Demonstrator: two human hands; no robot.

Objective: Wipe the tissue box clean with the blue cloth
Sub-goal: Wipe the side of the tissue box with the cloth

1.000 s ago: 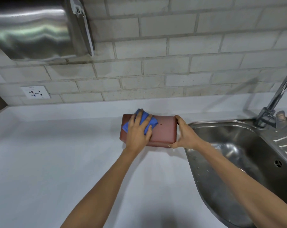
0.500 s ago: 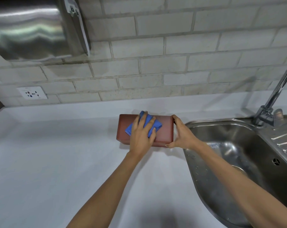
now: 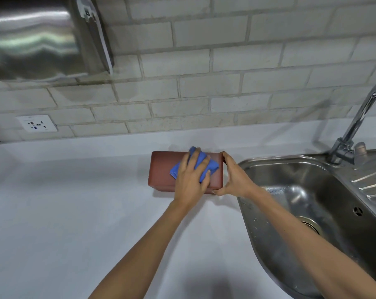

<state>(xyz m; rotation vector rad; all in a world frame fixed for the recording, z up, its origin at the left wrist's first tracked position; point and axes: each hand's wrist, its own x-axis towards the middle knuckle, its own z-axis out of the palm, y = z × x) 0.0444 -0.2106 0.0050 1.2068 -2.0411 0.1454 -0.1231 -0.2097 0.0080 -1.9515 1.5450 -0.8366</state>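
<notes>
A reddish-brown tissue box lies on the white counter, just left of the sink. My left hand presses the folded blue cloth flat onto the right half of the box top, fingers spread over it. My right hand clasps the box's right end, thumb at the near bottom corner and fingers over the top edge. The cloth is partly hidden under my fingers.
A stainless sink with a tap and draining ridges sits right of the box. On the brick wall hang a steel dispenser at upper left and a socket near the counter's back edge.
My left hand has slid the blue cloth rightward across the box top, from its left part to its right half. My right hand has kept its hold on the box's end.
</notes>
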